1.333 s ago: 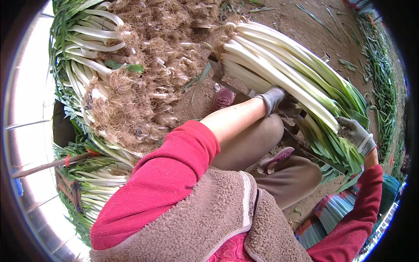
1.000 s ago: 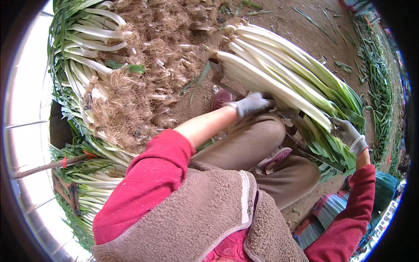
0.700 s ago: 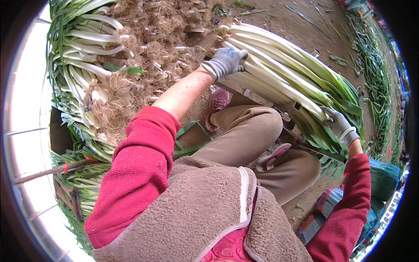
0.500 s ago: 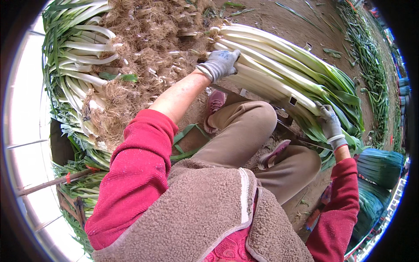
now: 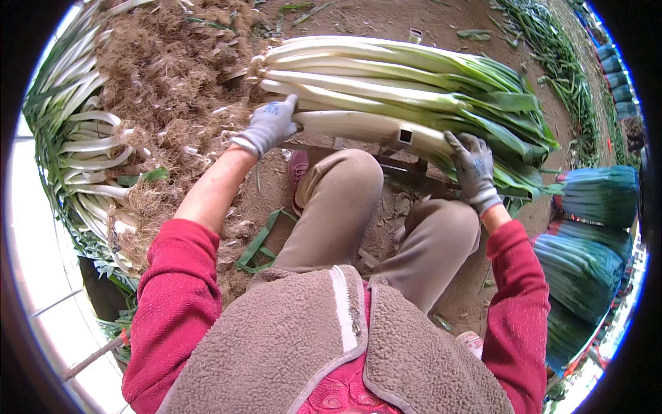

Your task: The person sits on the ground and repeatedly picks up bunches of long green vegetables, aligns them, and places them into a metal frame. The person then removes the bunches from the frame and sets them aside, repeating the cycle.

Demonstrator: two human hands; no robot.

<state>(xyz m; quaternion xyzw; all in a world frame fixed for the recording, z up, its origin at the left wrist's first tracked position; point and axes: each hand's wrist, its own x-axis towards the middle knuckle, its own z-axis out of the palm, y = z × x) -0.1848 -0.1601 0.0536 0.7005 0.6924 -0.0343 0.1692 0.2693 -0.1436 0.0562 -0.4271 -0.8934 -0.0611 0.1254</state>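
Note:
A thick bundle of leeks [image 5: 372, 86] lies crosswise in front of me, white root ends to the left and green leaves to the right. My left hand [image 5: 270, 126], in a grey knitted glove, is closed round the white end of the nearest leek [image 5: 352, 123]. Farther along that same stalk, my gloved right hand [image 5: 474, 165] has its thumb and fingers on it where the white turns green. Its fingertips are partly hidden by the leaves. An upright square metal tube [image 5: 405, 136] stands against the near side of the bundle.
A large heap of leeks with tangled brown roots [image 5: 165, 76] fills the left side. Blue-wrapped leek bundles [image 5: 579, 265] stand at the right. Loose green leaves [image 5: 552, 76] lie along the far right. Another metal tube [image 5: 415, 36] rises behind the bundle. My knees are just below it.
The view has shifted, so the bundle and both hands sit farther left in the picture. The hands stay on the near side of the bundle, with the right hand now slightly closer to the left.

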